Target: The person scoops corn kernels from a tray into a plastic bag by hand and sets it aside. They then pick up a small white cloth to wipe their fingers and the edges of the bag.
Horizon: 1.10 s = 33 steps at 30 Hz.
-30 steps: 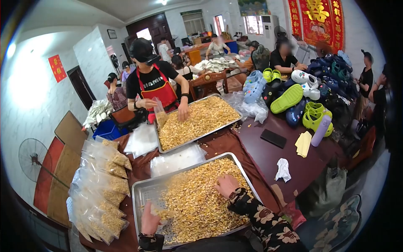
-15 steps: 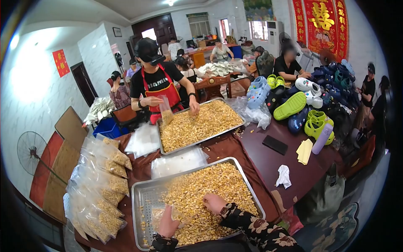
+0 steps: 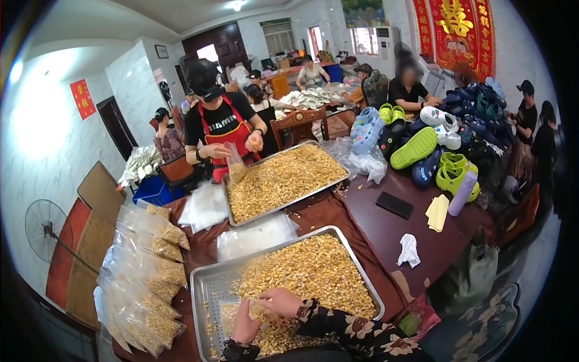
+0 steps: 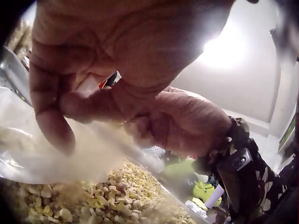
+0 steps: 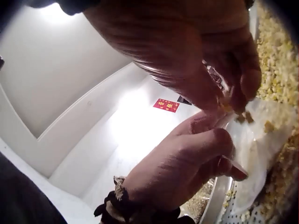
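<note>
Where my 2 hands meet over the near steel tray (image 3: 208,289), the holdings stand thus.

Left hand (image 3: 244,324): thumb and fingers curled onto the mouth of 1 clear plastic bag (image 3: 228,312), pinching it open. The bag lies low over the tray's perforated floor, at its near left part, with some kernels already inside.

Right hand (image 3: 282,300): fingertips bunched tight on a small pinch of yellow kernels (image 3: 313,271), touching the bag's mouth just beside my left thumb.

Kernel heap: fills the tray's middle and right; the left strip shows bare holes.

Beyond the tray: 1 flat pile of empty bags (image 3: 256,232), then a 2nd tray (image 3: 230,216) of kernels, where a person in a red apron (image 3: 220,127) holds a bag of their own.

Left of the trays: a stack of filled bags (image 3: 148,265).

Right, on the dark table (image 3: 374,229): 1 black phone (image 3: 395,205), 1 white tissue (image 3: 409,248), a heap of foam clogs (image 3: 416,145).
</note>
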Each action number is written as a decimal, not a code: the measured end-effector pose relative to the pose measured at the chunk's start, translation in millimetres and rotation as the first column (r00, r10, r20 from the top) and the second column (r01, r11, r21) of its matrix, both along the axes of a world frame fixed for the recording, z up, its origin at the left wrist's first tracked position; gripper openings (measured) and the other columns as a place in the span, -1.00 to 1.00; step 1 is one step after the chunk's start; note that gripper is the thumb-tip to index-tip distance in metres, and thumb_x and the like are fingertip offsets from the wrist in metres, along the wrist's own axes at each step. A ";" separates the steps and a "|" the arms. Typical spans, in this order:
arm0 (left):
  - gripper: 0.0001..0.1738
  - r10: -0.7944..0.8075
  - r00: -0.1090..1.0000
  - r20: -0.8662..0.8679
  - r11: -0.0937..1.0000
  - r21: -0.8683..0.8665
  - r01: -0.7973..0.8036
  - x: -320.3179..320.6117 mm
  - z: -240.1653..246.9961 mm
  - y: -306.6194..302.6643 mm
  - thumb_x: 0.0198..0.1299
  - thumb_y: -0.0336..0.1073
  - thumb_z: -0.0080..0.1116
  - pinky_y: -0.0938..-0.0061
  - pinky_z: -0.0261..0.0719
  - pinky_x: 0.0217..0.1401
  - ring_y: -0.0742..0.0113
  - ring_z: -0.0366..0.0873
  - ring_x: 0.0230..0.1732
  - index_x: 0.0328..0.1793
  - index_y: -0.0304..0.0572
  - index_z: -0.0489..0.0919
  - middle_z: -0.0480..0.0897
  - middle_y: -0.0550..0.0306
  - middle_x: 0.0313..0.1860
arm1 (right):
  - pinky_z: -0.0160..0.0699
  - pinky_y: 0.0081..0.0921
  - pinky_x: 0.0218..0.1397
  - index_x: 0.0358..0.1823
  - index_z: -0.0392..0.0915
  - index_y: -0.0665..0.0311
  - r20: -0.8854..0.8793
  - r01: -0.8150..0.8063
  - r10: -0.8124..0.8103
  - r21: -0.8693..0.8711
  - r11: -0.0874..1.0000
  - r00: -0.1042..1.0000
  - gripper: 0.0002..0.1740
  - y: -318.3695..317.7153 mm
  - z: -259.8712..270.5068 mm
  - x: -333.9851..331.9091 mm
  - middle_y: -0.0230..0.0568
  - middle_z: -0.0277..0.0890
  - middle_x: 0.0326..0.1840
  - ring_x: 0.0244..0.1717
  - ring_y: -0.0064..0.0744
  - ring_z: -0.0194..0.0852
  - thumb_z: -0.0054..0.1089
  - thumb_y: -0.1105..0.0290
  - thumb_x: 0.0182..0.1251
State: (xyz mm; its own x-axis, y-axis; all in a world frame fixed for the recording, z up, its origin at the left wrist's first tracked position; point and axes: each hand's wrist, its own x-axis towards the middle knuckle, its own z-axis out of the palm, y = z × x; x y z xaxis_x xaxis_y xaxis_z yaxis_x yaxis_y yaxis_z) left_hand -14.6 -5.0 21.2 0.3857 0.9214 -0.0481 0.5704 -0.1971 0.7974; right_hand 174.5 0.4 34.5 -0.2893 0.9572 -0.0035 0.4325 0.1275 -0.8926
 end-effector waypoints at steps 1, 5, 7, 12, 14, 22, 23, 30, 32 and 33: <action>-0.24 -0.011 0.999 -0.041 0.999 0.044 0.012 0.5 1.9 -0.4 -0.10 -0.40 0.04 0.28 0.03 0.45 -0.13 0.04 0.42 0.33 -0.49 0.16 0.15 -0.34 0.37 | 0.45 -0.26 -0.05 -0.10 0.58 0.18 0.057 0.090 -0.094 0.055 0.994 0.994 -0.65 5.4 -5.7 10.3 -0.07 0.54 -0.18 -0.12 -0.08 0.48 0.06 0.14 0.20; -0.26 -0.008 1.000 -0.029 1.000 0.015 0.009 2.3 -5.6 0.8 -0.09 -0.40 0.01 0.28 0.02 0.45 -0.14 0.04 0.42 0.32 -0.50 0.16 0.14 -0.35 0.37 | 0.45 -0.19 -0.06 -0.22 0.60 0.19 0.431 0.247 -0.327 0.233 0.941 0.841 -0.70 17.9 -24.6 59.0 -0.07 0.54 -0.28 -0.15 -0.06 0.47 0.09 0.17 0.13; -0.26 -0.015 0.997 -0.074 0.999 0.037 0.018 8.2 7.0 -2.6 -0.09 -0.40 0.01 0.28 0.01 0.45 -0.15 0.04 0.42 0.31 -0.51 0.16 0.14 -0.36 0.37 | 0.46 -0.14 -0.11 -0.32 0.60 0.20 0.553 0.350 -0.549 0.429 0.833 0.627 -0.75 10.3 -13.3 72.3 -0.08 0.52 -0.37 -0.19 -0.09 0.48 0.10 0.21 0.08; -0.26 -0.087 0.983 -0.158 0.969 0.214 0.121 -7.2 -38.7 10.0 -0.09 -0.40 0.00 0.23 0.12 0.38 -0.17 0.13 0.36 0.31 -0.50 0.17 0.17 -0.40 0.33 | 0.44 -0.11 -0.23 -0.43 0.55 0.26 0.622 -0.004 -0.093 0.153 0.988 0.778 -0.79 4.2 -38.9 65.6 -0.01 0.41 -0.22 -0.23 0.05 0.43 0.10 0.26 0.08; -0.24 -0.057 0.967 -0.249 0.942 0.308 0.134 -20.0 -64.3 18.9 -0.06 -0.39 0.01 0.28 0.37 -0.10 -0.01 0.36 -0.16 0.38 -0.27 0.14 0.41 -0.23 -0.09 | 0.42 -0.13 -0.26 -0.35 0.49 0.31 0.466 0.143 -0.163 0.077 0.987 0.870 -0.81 4.4 -55.9 44.9 0.05 0.34 -0.25 -0.32 0.09 0.41 0.06 0.32 0.12; -0.23 -0.070 0.968 -0.242 0.954 0.267 0.136 -15.7 -47.7 17.9 -0.01 -0.34 0.02 0.31 0.35 -0.51 0.19 0.39 -0.61 0.43 -0.16 0.13 0.49 -0.05 -0.57 | 0.39 -0.17 -0.23 -0.25 0.42 0.36 0.132 0.223 -0.218 -0.023 0.975 0.967 -0.74 0.5 -49.8 41.3 0.08 0.32 -0.30 -0.37 0.07 0.39 0.06 0.30 0.13; -0.23 -0.079 0.967 -0.244 0.952 0.269 0.145 -15.8 -46.4 18.1 -0.01 -0.34 0.02 0.31 0.35 -0.51 0.19 0.39 -0.61 0.43 -0.16 0.13 0.49 -0.05 -0.57 | 0.39 -0.15 -0.26 -0.34 0.46 0.36 0.064 0.250 -0.257 0.107 0.962 0.964 -0.77 4.7 -57.4 35.9 0.09 0.40 -0.37 -0.37 0.06 0.43 0.09 0.33 0.06; -0.22 -0.089 0.973 -0.211 0.949 0.279 0.148 -20.5 -55.6 22.2 -0.03 -0.37 0.06 0.34 0.33 -0.54 0.23 0.37 -0.63 0.42 0.00 0.16 0.45 0.04 -0.65 | 0.39 -0.19 -0.19 -0.28 0.54 0.35 -0.052 -0.003 0.008 0.105 0.994 0.999 -0.77 18.1 -53.4 -27.1 0.01 0.52 -0.30 -0.21 0.00 0.47 0.03 0.40 0.05; -0.22 -0.120 0.986 -0.117 0.961 0.235 0.145 -20.2 -47.3 18.4 -0.03 -0.38 0.06 0.36 0.34 -0.54 0.25 0.37 -0.62 0.42 0.03 0.16 0.46 0.05 -0.65 | 0.38 -0.17 -0.20 -0.27 0.55 0.34 -0.039 -0.077 0.082 0.121 0.990 0.996 -0.77 20.3 -61.8 -37.1 0.02 0.53 -0.29 -0.21 0.02 0.47 0.03 0.40 0.05; -0.22 -0.112 0.993 -0.030 0.986 0.119 0.115 -16.1 -35.7 13.7 -0.03 -0.40 0.05 0.38 0.35 -0.54 0.26 0.38 -0.61 0.42 -0.01 0.16 0.47 0.03 -0.62 | 0.39 -0.16 -0.21 -0.28 0.56 0.34 -0.069 -0.086 0.091 0.075 0.994 0.993 -0.76 10.6 -42.6 -33.6 0.04 0.54 -0.29 -0.23 0.02 0.48 0.03 0.39 0.05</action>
